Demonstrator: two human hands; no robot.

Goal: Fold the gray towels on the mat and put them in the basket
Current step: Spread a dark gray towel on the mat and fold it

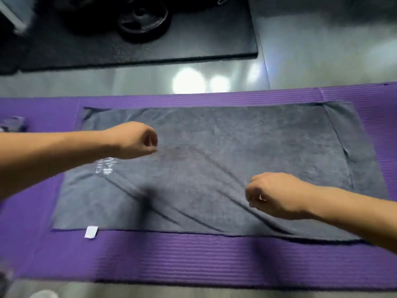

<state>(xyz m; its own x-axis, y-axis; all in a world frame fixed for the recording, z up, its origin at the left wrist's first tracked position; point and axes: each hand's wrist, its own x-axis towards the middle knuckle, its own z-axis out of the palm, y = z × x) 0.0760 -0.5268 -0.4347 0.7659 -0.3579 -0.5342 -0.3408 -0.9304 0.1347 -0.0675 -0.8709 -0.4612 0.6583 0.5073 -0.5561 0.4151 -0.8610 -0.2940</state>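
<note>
A gray towel [214,147] lies spread out flat on the purple mat [193,254], with diagonal creases, a white logo [106,167] near its left side and a white tag [91,232] at its near left corner. Its right end is folded over in a narrow strip. My left hand [135,143] hovers over the towel's left half, fingers curled into a fist with nothing in it. My right hand [275,194] is low over the near right part, fingers curled; no cloth shows between them. No basket is in view.
A grayish bundle [12,125] sits on the mat at the far left edge, blurred. Beyond the mat lies shiny gray floor, then a black rubber mat [193,39] with a dark weight plate [142,18] on it.
</note>
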